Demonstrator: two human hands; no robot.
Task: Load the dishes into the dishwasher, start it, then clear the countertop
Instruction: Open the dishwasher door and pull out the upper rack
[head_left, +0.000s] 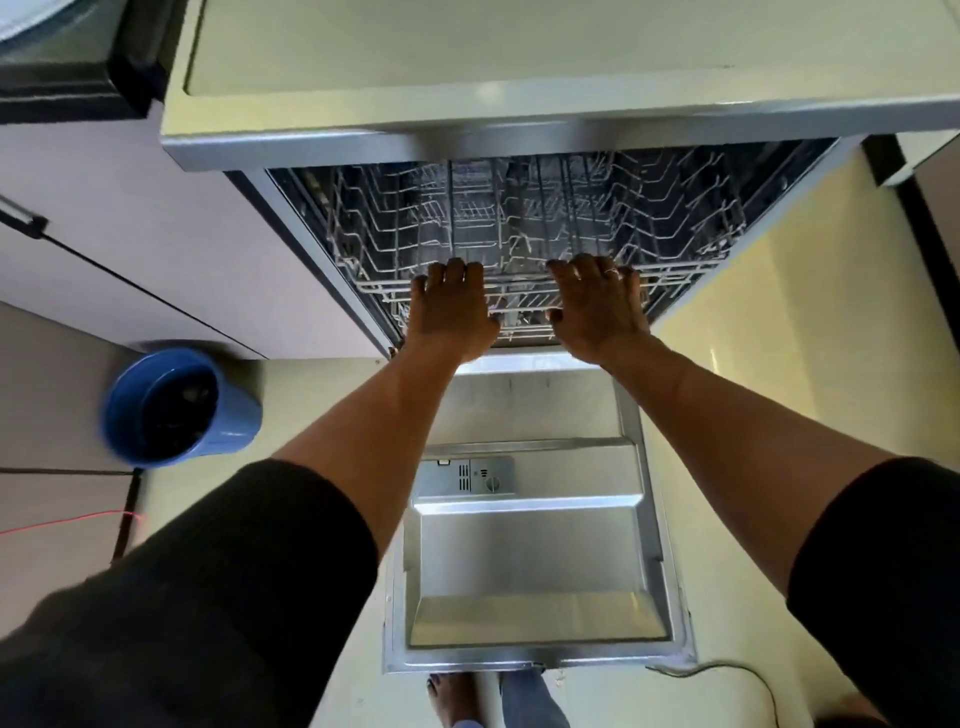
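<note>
The dishwasher (322, 249) stands open below the countertop (467, 47). Its steel door (530, 561) lies flat toward me. The upper wire rack (519, 218) holds no dishes that I can see. My left hand (451, 312) and my right hand (597, 306) both rest on the rack's front rail, fingers curled over the wire. Which way the rack is sliding cannot be told.
A blue bucket (176, 405) with dark contents stands on the floor at the left. Cabinet fronts (130, 249) flank the dishwasher's left side. A cable (727, 670) trails on the floor at the door's right corner. My feet (452, 696) are below the door edge.
</note>
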